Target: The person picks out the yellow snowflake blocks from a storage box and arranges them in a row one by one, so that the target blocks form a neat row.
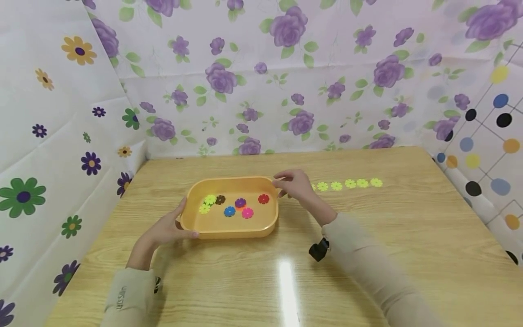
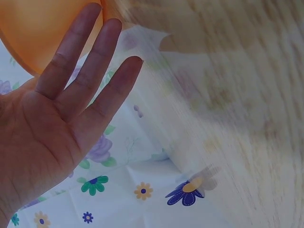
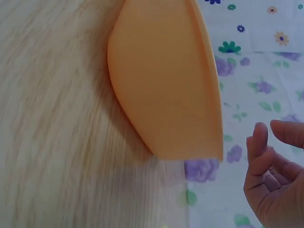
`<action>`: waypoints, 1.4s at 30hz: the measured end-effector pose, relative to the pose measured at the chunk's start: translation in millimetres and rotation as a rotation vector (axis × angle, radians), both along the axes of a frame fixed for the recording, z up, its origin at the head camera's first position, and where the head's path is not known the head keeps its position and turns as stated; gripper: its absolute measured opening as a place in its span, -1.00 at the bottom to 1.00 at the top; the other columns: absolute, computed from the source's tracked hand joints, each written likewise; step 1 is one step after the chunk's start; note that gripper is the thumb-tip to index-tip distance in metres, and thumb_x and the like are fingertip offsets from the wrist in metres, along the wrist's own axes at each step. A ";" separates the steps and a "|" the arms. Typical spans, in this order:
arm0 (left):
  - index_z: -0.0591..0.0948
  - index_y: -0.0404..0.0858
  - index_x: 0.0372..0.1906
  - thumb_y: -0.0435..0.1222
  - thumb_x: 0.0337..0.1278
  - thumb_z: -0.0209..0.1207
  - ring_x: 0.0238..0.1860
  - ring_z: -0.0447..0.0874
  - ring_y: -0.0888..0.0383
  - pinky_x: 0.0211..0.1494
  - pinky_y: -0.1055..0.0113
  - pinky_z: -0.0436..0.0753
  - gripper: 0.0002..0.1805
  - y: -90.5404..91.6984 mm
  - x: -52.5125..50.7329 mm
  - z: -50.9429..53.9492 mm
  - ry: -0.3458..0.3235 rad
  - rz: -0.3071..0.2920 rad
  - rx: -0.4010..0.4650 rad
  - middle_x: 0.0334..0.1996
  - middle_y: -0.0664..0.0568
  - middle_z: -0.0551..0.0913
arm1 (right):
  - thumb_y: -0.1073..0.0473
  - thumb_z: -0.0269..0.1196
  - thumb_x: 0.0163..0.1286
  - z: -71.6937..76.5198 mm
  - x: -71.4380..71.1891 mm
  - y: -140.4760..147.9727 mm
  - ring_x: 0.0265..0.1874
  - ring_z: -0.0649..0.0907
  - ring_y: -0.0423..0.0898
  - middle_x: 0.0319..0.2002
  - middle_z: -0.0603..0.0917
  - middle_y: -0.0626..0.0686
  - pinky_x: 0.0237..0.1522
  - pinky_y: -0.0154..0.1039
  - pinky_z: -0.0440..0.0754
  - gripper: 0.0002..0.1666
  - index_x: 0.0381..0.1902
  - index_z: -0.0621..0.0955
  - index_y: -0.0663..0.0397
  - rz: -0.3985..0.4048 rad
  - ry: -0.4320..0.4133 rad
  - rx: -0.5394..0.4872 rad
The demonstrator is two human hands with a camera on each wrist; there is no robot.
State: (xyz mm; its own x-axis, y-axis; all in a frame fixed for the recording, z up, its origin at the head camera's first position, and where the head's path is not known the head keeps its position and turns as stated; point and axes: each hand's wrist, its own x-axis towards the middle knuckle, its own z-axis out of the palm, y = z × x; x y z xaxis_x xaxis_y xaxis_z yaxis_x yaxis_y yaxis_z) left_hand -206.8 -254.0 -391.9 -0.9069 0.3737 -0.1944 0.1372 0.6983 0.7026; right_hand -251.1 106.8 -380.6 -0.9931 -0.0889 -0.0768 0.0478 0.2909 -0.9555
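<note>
One splayed left hand (image 1: 165, 229) touches the tray (image 1: 234, 235), the empty right hand (image 1: 297, 185) half-curled.

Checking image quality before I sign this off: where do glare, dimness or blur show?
Head: white glare streaks the table; left wrist: left hand dim, wood smeared and blending into the cloth; right wrist: tray's lower end stops in a blurred line.

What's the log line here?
left hand: touches orange tray; right hand: at tray's far right corner; yellow flower pieces: row on table; mixed pieces: in tray
</note>
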 end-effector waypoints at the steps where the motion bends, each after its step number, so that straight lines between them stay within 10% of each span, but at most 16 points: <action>1: -0.27 -0.33 0.40 -0.08 -0.18 0.38 -0.17 0.58 0.00 0.05 0.01 0.41 0.25 -0.2 -0.1 -0.5 -0.003 0.002 -0.001 0.32 -0.46 -0.06 | 0.18 0.25 0.22 -0.2 0.5 -4.8 -0.60 0.65 -0.05 -0.23 0.66 0.26 -0.56 -0.28 0.48 -0.63 -0.03 0.58 0.22 0.010 -0.009 -0.006; 7: -0.28 -0.29 0.41 -0.03 -0.20 0.38 -0.13 0.56 -0.02 0.04 0.01 0.42 0.27 1.3 -0.2 -0.5 -0.021 0.013 -0.030 0.30 -0.47 0.01 | 0.20 0.26 0.21 -1.1 1.8 -29.0 -0.47 0.66 0.14 -0.25 0.67 0.25 -0.53 -0.22 0.52 -0.61 -0.01 0.58 0.24 0.037 0.001 0.014; 16: -0.28 -0.27 0.41 0.00 -0.21 0.37 -0.13 0.55 -0.01 0.04 0.02 0.42 0.27 4.6 -1.8 -1.2 -0.020 0.017 -0.036 0.31 -0.46 0.02 | 0.21 0.29 0.17 -4.3 -2.8 -58.9 -0.68 0.63 -0.12 -0.29 0.68 0.19 -0.49 -0.16 0.59 -0.57 0.00 0.58 0.27 0.046 -0.032 0.006; 26: -0.29 -0.28 0.41 -0.02 -0.20 0.37 -0.16 0.57 0.01 0.03 0.02 0.42 0.27 2.1 -2.4 -1.1 -0.032 0.016 -0.039 0.30 -0.47 0.01 | 0.21 0.32 0.13 -12.6 -5.2 -102.2 -0.35 0.65 0.20 -0.29 0.65 0.16 -0.26 -0.03 0.58 -0.43 0.12 0.49 0.25 0.117 -0.063 -0.023; 42: -0.29 -0.30 0.41 -0.02 -0.18 0.36 -0.21 0.58 0.04 0.02 0.01 0.43 0.26 0.3 -0.6 0.6 -0.048 0.024 -0.035 0.29 -0.46 0.05 | 0.30 0.32 0.12 -21.4 -10.3 -148.2 -0.45 0.67 0.06 0.06 0.49 0.23 -0.44 -0.22 0.59 -0.37 0.19 0.45 0.16 0.124 -0.107 0.054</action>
